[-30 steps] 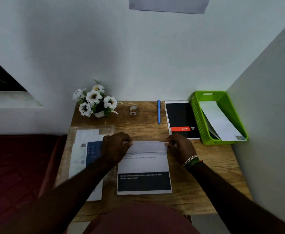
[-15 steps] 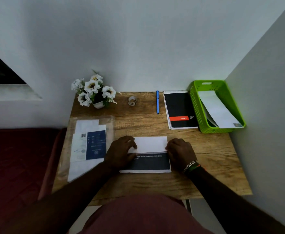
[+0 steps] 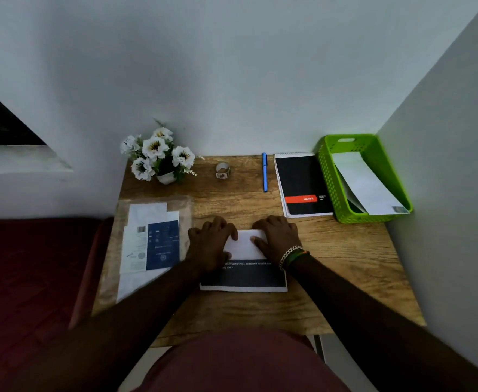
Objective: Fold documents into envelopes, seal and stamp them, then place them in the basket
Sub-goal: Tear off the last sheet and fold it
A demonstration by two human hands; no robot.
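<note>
- Head view is showing the document (image 3: 243, 274) lying near the middle of the worktop (image 3: 345, 256), toward its near edge, with its far part folded over toward the person; the dark printed band is still showing below the flap.
- Left hand (image 3: 211, 244) and right hand (image 3: 277, 239) are both pressing flat on the white flap, fingers (image 3: 218, 223) spread and grasping nothing.
- Green basket (image 3: 328, 176) is sitting at the far right corner, already holding white envelopes (image 3: 369, 185); a clear packet of papers (image 3: 150, 239) is lying along the left edge.
- Uneven pressure could be letting one side creep, giving a crooked crease; a skewed fold would likely be jamming in the envelope later.
- Palms are covering the flap's corners, so I cannot tell whether they are lining up with the sheet's sides.
</note>
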